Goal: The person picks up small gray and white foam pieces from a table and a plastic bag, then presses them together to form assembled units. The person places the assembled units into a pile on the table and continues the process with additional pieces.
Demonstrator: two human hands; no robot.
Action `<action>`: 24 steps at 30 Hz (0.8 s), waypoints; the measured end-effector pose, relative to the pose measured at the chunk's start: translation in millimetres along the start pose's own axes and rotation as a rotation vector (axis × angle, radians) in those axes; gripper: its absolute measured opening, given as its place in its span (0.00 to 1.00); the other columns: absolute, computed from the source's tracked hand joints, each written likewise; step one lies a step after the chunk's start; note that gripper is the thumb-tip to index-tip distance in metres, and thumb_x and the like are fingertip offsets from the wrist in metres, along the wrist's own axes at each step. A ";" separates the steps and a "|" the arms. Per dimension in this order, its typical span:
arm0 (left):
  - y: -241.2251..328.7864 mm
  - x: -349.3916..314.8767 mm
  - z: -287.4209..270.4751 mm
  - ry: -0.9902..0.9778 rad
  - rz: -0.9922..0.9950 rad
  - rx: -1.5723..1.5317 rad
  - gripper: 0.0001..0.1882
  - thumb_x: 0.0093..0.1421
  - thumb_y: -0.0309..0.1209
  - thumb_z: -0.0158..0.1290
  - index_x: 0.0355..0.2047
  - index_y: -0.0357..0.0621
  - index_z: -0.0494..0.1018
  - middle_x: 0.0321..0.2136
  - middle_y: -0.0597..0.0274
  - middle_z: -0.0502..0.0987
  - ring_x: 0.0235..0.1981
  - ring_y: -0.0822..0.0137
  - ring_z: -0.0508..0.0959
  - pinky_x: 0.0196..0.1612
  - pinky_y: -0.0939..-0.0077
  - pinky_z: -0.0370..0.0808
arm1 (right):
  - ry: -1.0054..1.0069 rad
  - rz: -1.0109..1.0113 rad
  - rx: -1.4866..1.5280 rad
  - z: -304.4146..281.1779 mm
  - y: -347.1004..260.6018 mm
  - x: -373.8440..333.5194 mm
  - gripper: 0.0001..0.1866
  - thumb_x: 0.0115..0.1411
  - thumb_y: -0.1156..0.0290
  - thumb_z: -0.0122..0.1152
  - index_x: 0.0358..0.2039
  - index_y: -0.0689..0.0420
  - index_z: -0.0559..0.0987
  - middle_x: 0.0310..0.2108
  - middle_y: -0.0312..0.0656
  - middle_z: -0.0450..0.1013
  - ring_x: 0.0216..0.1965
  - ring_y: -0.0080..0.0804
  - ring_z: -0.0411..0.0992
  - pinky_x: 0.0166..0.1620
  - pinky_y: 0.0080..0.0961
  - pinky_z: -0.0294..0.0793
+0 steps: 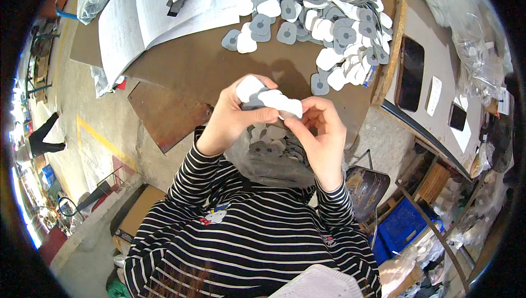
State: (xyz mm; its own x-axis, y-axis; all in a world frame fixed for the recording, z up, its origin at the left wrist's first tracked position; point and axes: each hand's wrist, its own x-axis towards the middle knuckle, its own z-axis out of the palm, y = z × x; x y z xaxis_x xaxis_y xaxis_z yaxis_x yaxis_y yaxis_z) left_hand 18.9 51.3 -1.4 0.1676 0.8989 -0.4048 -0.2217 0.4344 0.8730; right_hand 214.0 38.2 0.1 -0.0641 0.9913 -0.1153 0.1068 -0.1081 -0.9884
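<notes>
The left hand [227, 120] and right hand [323, 133] pinch a small bunch of flat grey-and-white pieces [272, 99] in their fingers [261, 115], above a see-through bag [263, 172]. The pieces look light, thin and bendy; the edges seem best to hold.

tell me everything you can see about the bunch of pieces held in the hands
The bunch of pieces is a short overlapping run of thin, flat pieces with rounded corners, some showing white, some grey. Their material may be felt or foam. The bunch slants down to the right in the picture. The left hand grips its left end, the right hand its right end, above a plastic bag of similar pieces.
</notes>
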 end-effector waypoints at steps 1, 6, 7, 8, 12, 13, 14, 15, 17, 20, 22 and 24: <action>0.1 -1.4 2.6 -0.037 0.005 -0.044 0.20 0.57 0.17 0.62 0.49 0.41 0.72 0.39 0.62 0.80 0.38 0.71 0.81 0.41 0.75 0.82 | 0.002 -0.020 0.004 1.3 1.5 3.0 0.11 0.57 0.80 0.70 0.40 0.62 0.79 0.32 0.37 0.77 0.29 0.20 0.74 0.32 0.17 0.73; 6.5 -0.7 -1.0 0.011 -0.024 -0.194 0.17 0.65 0.24 0.55 0.54 0.42 0.70 0.46 0.54 0.80 0.45 0.62 0.82 0.47 0.72 0.81 | 0.066 0.118 0.169 -8.2 3.4 7.2 0.09 0.63 0.81 0.64 0.44 0.64 0.80 0.32 0.35 0.77 0.33 0.17 0.73 0.37 0.15 0.72; 8.0 -2.0 -3.7 0.026 -0.016 -0.243 0.17 0.67 0.25 0.54 0.55 0.42 0.69 0.47 0.52 0.79 0.46 0.61 0.82 0.48 0.71 0.80 | 0.026 0.142 0.156 -13.4 2.1 4.9 0.09 0.62 0.82 0.64 0.44 0.64 0.81 0.33 0.36 0.78 0.33 0.18 0.73 0.37 0.16 0.72; 9.1 -2.8 -6.5 0.034 -0.005 -0.299 0.17 0.68 0.26 0.52 0.57 0.43 0.68 0.49 0.50 0.79 0.48 0.59 0.82 0.50 0.71 0.80 | -0.018 0.170 0.156 -17.8 1.6 3.2 0.09 0.62 0.83 0.64 0.44 0.65 0.81 0.34 0.37 0.78 0.33 0.19 0.74 0.38 0.16 0.73; 9.4 -6.4 -16.1 0.063 -0.044 -0.283 0.18 0.67 0.27 0.53 0.57 0.43 0.68 0.48 0.52 0.79 0.45 0.62 0.82 0.46 0.74 0.81 | -0.425 -0.013 -0.274 -28.7 0.2 -7.1 0.16 0.59 0.82 0.65 0.48 0.62 0.81 0.35 0.41 0.80 0.34 0.22 0.76 0.37 0.19 0.74; 8.2 -6.8 -15.9 0.079 -0.049 -0.234 0.18 0.66 0.26 0.54 0.55 0.42 0.69 0.46 0.54 0.80 0.43 0.64 0.82 0.44 0.75 0.81 | -0.424 0.016 -0.342 -27.7 0.0 -10.0 0.16 0.59 0.82 0.65 0.49 0.61 0.81 0.36 0.41 0.80 0.34 0.22 0.76 0.37 0.19 0.74; 6.6 -7.2 -14.7 0.094 -0.053 -0.185 0.17 0.65 0.25 0.55 0.53 0.41 0.70 0.45 0.56 0.80 0.41 0.66 0.82 0.42 0.76 0.81 | -0.424 0.058 -0.416 -25.6 -0.4 -12.8 0.17 0.59 0.82 0.65 0.50 0.61 0.81 0.36 0.41 0.81 0.34 0.21 0.76 0.37 0.20 0.74; 5.1 -7.2 -13.0 0.108 -0.056 -0.135 0.16 0.63 0.23 0.57 0.52 0.41 0.72 0.43 0.58 0.80 0.39 0.68 0.82 0.39 0.77 0.82 | -0.361 0.044 -0.362 -25.0 -0.9 -13.1 0.17 0.59 0.80 0.66 0.50 0.61 0.80 0.36 0.42 0.80 0.33 0.23 0.76 0.36 0.21 0.74; 2.1 -5.6 -7.8 0.084 -0.050 -0.094 0.15 0.61 0.21 0.59 0.48 0.40 0.73 0.39 0.61 0.80 0.37 0.71 0.81 0.36 0.78 0.82 | -0.249 0.053 -0.277 -21.8 -2.0 -11.6 0.18 0.58 0.77 0.68 0.50 0.61 0.79 0.35 0.43 0.80 0.31 0.28 0.77 0.34 0.23 0.75; -0.8 -6.1 2.4 0.038 -0.036 -0.069 0.14 0.58 0.20 0.62 0.44 0.39 0.75 0.36 0.62 0.81 0.34 0.73 0.81 0.33 0.79 0.81 | -0.112 0.075 0.042 -16.1 -4.9 -5.6 0.16 0.58 0.79 0.69 0.48 0.61 0.80 0.34 0.40 0.79 0.31 0.23 0.75 0.32 0.20 0.74; -0.9 -6.5 6.9 -0.036 -0.035 -0.051 0.13 0.59 0.21 0.62 0.44 0.39 0.75 0.36 0.62 0.81 0.34 0.73 0.81 0.33 0.79 0.81 | -0.086 0.071 0.066 -9.7 -4.4 -0.2 0.12 0.58 0.81 0.68 0.43 0.63 0.81 0.33 0.40 0.78 0.33 0.21 0.76 0.34 0.18 0.75; 0.3 -7.4 8.3 -0.042 -0.052 -0.011 0.14 0.62 0.23 0.60 0.47 0.39 0.74 0.38 0.61 0.82 0.36 0.71 0.82 0.35 0.77 0.81 | -0.078 0.052 0.056 -5.3 -2.8 3.7 0.09 0.59 0.81 0.67 0.41 0.64 0.81 0.33 0.41 0.78 0.35 0.20 0.76 0.36 0.17 0.76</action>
State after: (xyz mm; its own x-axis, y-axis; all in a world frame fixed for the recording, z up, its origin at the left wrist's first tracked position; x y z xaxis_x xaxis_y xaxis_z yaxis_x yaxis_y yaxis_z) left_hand 25.5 44.3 4.2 0.2193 0.8721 -0.4375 -0.2225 0.4813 0.8478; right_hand 218.7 42.5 3.0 -0.1370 0.9755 -0.1719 0.0566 -0.1656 -0.9846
